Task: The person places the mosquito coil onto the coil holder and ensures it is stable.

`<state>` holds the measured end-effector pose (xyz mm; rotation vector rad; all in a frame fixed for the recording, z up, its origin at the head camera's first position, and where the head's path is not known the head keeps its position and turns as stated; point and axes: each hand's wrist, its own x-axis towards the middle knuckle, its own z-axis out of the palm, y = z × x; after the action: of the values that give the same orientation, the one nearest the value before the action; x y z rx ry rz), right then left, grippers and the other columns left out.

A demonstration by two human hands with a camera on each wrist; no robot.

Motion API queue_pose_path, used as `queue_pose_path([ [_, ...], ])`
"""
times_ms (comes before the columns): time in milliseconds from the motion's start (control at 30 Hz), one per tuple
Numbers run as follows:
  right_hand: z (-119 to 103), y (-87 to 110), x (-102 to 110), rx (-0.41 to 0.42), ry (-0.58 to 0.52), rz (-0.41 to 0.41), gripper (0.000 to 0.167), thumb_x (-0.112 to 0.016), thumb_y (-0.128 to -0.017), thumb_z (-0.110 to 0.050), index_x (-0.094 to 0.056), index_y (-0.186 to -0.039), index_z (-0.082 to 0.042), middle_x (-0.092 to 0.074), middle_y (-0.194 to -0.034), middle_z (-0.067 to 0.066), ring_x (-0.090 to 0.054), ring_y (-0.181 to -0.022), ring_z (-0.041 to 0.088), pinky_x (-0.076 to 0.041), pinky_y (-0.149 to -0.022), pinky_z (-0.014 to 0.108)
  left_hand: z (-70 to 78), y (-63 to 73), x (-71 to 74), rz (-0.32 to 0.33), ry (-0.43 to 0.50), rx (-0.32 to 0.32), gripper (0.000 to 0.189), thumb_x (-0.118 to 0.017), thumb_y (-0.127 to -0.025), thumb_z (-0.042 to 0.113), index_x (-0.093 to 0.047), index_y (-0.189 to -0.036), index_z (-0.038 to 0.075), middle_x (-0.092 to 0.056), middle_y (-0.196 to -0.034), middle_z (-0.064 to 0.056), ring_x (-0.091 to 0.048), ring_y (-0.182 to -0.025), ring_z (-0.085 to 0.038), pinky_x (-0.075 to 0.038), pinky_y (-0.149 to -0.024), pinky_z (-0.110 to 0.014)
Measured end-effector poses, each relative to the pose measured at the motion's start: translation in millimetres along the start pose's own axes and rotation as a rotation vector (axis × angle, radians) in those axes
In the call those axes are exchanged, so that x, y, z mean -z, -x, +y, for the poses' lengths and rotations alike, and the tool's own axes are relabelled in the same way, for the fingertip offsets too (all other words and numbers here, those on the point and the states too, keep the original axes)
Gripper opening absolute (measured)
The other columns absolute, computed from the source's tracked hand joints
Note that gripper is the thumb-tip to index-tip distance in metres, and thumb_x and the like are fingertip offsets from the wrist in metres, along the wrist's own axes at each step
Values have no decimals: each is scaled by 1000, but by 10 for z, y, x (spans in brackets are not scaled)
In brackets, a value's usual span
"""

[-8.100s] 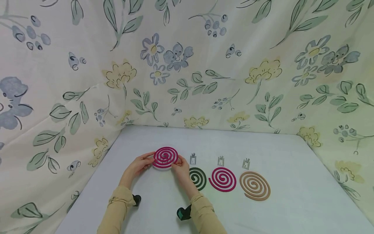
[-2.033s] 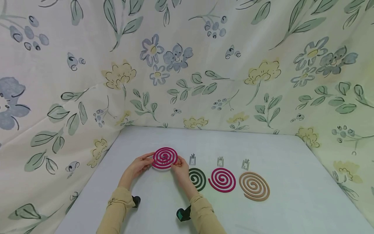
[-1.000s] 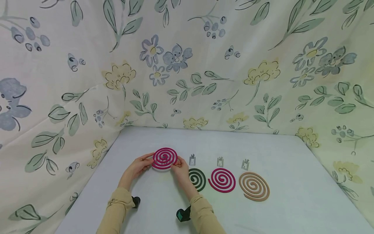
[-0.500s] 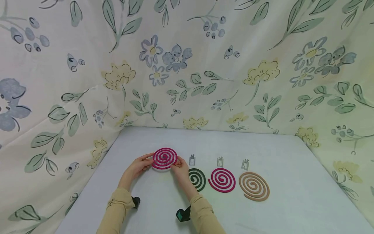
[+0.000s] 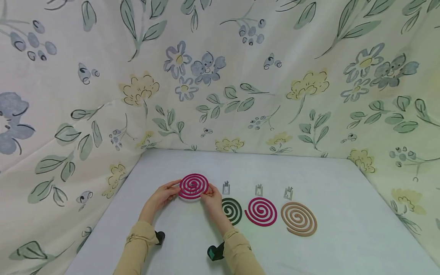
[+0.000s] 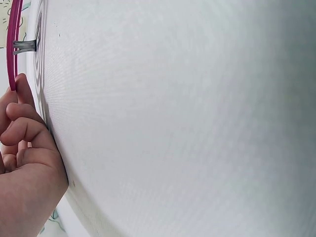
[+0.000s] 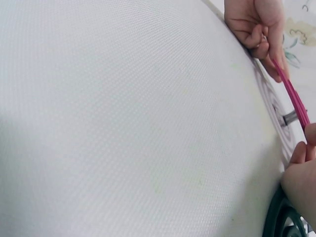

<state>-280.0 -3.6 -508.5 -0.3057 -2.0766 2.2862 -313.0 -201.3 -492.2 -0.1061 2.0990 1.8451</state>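
Note:
A magenta mosquito coil [image 5: 193,185] lies flat and raised over the white table, perched on a small metal stand [image 6: 25,46] that shows under it in both wrist views. At its left edge my left hand [image 5: 164,194] pinches the rim between thumb and fingers. My right hand [image 5: 214,199] pinches the opposite edge, low on the right. In the left wrist view the side of the left hand rests on the table. Just right of my right hand lies a dark green coil [image 5: 228,209], partly covered by that wrist.
Further right on the table [image 5: 357,214] lie a second magenta coil [image 5: 261,210] and a tan coil [image 5: 297,218]. Behind the three lying coils are three flat metal stands [image 5: 259,190] in a row. A floral cloth [image 5: 240,114] hangs behind and at the sides.

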Motion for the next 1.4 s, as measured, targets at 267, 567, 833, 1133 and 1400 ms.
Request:
queue_pose_path([
  [267,32,-25,2,-4,8,2,56,-64,-79,7,-46,-133,7,-46,-83,2,-42,-76,11,-39,-65,16,6,7,0,-7,-5,-5,53,-55,-95,12,-37,-144,3,-53,-80,10,-40,-64,-4,-30,-56,-18],
  [567,-134,84,20,-16,-1,-9,55,-62,-80,9,-44,-132,11,-46,-83,6,-40,-75,12,-37,-65,18,5,-4,11,1,-10,0,53,-55,-95,15,-37,-144,4,-52,-82,9,-39,-62,-4,-30,-56,-18],
  [833,34,-32,-2,-10,5,11,56,-64,-79,7,-47,-132,7,-46,-82,2,-42,-76,11,-39,-65,17,12,-2,6,6,-1,6,53,-55,-95,13,-37,-144,4,-52,-80,10,-39,-61,-4,-30,-56,-17],
  [1133,33,-37,1,-7,15,10,55,-64,-79,7,-47,-132,7,-47,-82,2,-42,-76,11,-40,-66,17,12,0,5,-1,-7,3,53,-55,-96,14,-37,-144,4,-52,-81,9,-40,-63,-4,-30,-57,-18],
  [1400,25,-27,-1,1,11,6,55,-64,-79,7,-47,-132,8,-46,-82,1,-42,-75,10,-39,-64,15,12,-5,5,4,-10,10,53,-55,-96,14,-37,-144,4,-51,-80,9,-39,-63,-4,-30,-56,-18],
])
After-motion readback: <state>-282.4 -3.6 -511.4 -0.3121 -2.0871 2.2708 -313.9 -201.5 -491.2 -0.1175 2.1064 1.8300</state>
